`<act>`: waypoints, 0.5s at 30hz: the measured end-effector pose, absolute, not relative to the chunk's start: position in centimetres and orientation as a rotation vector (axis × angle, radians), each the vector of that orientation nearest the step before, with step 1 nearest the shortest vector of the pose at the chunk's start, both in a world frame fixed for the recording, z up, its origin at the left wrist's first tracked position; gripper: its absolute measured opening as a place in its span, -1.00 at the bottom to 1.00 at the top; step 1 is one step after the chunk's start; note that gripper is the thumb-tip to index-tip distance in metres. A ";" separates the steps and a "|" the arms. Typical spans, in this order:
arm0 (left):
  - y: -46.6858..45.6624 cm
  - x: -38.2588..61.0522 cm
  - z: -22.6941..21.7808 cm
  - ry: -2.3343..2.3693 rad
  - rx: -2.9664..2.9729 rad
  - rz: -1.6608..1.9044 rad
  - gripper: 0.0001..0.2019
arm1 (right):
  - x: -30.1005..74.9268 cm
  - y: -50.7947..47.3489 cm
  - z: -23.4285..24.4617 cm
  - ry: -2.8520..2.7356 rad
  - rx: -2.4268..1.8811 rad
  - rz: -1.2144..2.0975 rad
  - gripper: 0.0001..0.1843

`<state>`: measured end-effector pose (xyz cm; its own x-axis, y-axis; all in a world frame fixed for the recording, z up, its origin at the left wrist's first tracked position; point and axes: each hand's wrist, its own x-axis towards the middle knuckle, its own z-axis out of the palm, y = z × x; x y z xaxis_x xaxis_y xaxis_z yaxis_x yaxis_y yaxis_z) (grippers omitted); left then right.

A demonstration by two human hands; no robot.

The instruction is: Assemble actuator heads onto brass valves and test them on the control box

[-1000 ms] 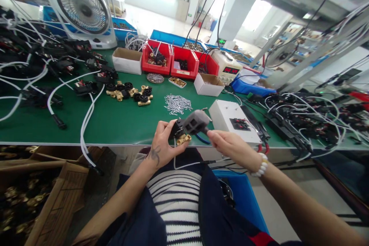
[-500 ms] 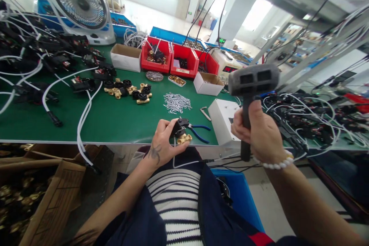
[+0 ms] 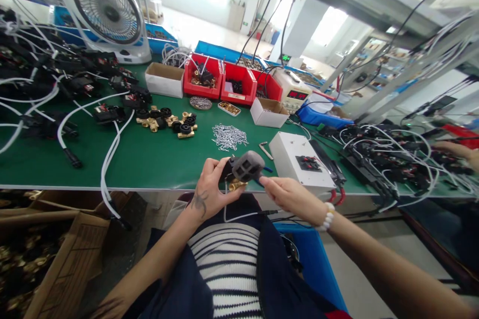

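Note:
At the front edge of the bench my left hand (image 3: 211, 187) is closed around a brass valve (image 3: 236, 186) with a black housing and a white cable hanging from it. My right hand (image 3: 286, 192) grips a grey hammer (image 3: 247, 167) by its handle. The hammer's head is over the valve's black top and hides most of it; whether they touch I cannot tell. Blue-handled pliers (image 3: 267, 170) lie partly covered behind the hammer. Beyond my hands is a pile of small metal clips (image 3: 229, 137) on the green mat.
A white box with a black socket (image 3: 295, 157) stands right of my hands, near an L-shaped metal tool (image 3: 266, 150). Brass fittings (image 3: 185, 127) lie left, before red bins (image 3: 204, 77). Cabled black units (image 3: 119, 82) crowd the left. Another person's hand (image 3: 458, 149) shows far right.
My right hand has swung the hammer down and left, from raised above the white box to over the valve. My left hand stays in place. Another person's hand has appeared at right.

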<state>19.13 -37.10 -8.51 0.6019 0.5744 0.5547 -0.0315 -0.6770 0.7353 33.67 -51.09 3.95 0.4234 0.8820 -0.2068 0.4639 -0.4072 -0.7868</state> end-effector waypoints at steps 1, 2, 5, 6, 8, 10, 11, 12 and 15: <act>-37.1 19.1 -8.5 0.426 2.100 1.067 -0.37 | 33.8 -51.1 4.1 -1.125 -2.033 0.857 -0.28; -37.1 19.1 -8.5 0.424 2.102 1.067 -0.37 | 33.9 -51.2 4.3 -1.091 -2.008 0.843 -0.28; -37.1 19.2 -8.6 0.418 2.110 1.067 -0.35 | 34.1 -51.2 4.7 -0.969 -1.884 0.684 -0.27; -37.1 19.2 -8.6 0.418 2.111 1.069 -0.35 | 34.1 -51.1 4.5 -0.978 -1.889 0.685 -0.26; -37.1 19.3 -8.5 0.419 2.112 1.075 -0.36 | 33.9 -51.0 4.1 -1.056 -1.981 0.803 -0.25; -37.1 19.3 -8.5 0.421 2.116 1.077 -0.37 | 33.8 -51.0 3.9 -1.118 -2.057 0.935 -0.27; -37.1 19.3 -8.5 0.422 2.118 1.076 -0.37 | 33.9 -51.0 4.1 -1.116 -2.051 0.945 -0.28; -37.1 19.3 -8.5 0.422 2.122 1.073 -0.36 | 34.0 -51.0 4.4 -1.098 -2.022 0.918 -0.29; -37.1 19.3 -8.5 0.419 2.127 1.069 -0.35 | 34.1 -51.1 5.0 -0.985 -1.874 0.734 -0.30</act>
<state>19.35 -37.09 -8.48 0.6056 0.5599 0.5654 -0.0261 -0.6962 0.7174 34.15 -51.14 5.03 0.5129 0.8527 -0.0995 0.3391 -0.3077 -0.8890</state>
